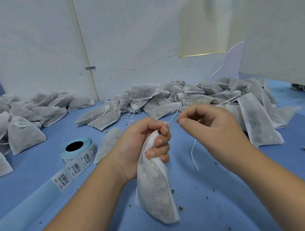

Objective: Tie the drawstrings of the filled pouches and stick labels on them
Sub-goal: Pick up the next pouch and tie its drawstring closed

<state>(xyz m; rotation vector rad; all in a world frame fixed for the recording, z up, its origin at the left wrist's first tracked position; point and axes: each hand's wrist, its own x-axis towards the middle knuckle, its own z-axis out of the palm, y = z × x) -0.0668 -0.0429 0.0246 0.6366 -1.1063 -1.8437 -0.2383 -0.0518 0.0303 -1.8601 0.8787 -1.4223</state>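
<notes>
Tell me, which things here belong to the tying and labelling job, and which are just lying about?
In the job:
pouch gripped by the left hand; drawstring pinched by the right hand; label roll; heap of pouches at the back; labelled pouch at the left.

Lying about:
green crumbs; white board by the wall; pipe on the wall.
</notes>
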